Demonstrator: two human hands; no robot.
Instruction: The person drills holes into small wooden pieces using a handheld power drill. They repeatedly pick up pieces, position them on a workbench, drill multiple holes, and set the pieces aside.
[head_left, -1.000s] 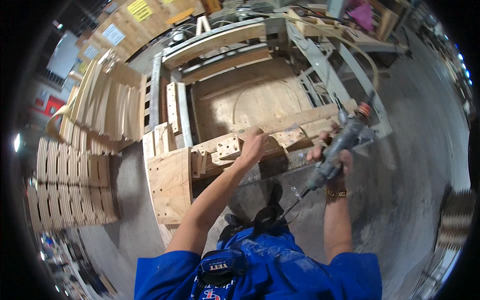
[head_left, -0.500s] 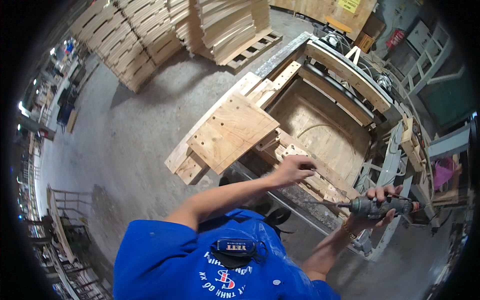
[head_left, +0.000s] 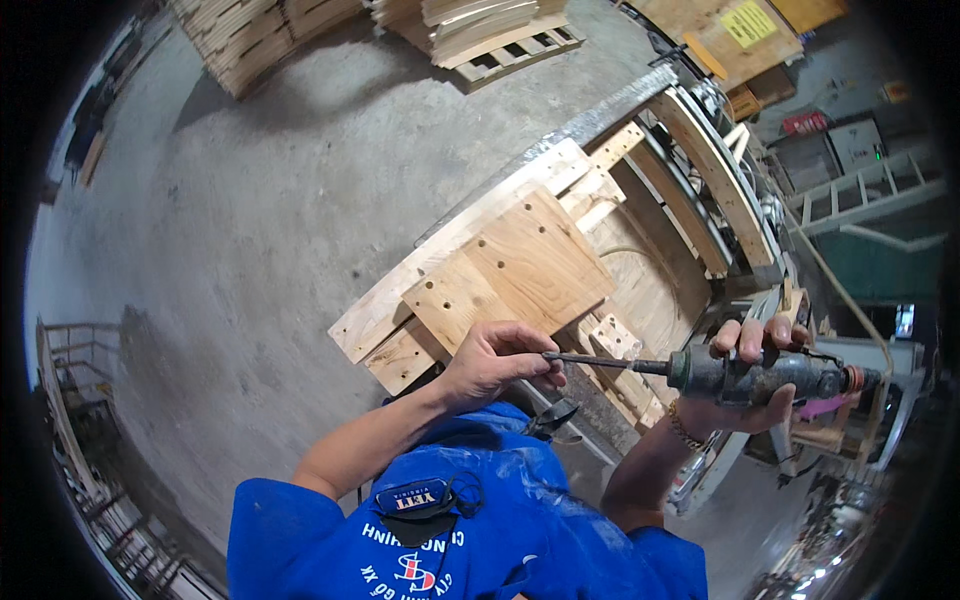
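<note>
Bit [head_left: 590, 360] tip between left fingers [head_left: 530, 365] (drill [head_left: 765, 377] in right hand [head_left: 745, 375])

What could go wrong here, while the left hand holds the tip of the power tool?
1. The left hand pinches the bit of the power tool. If the right hand happened to start the tool, the fingers could be cut or twisted.
2. Both hands are bare, and the wooden boards just beyond them have rough edges, so splinters are possible.
3. The tool is held in the air over the wooden frame; if it slipped, it might fall onto it.
</note>
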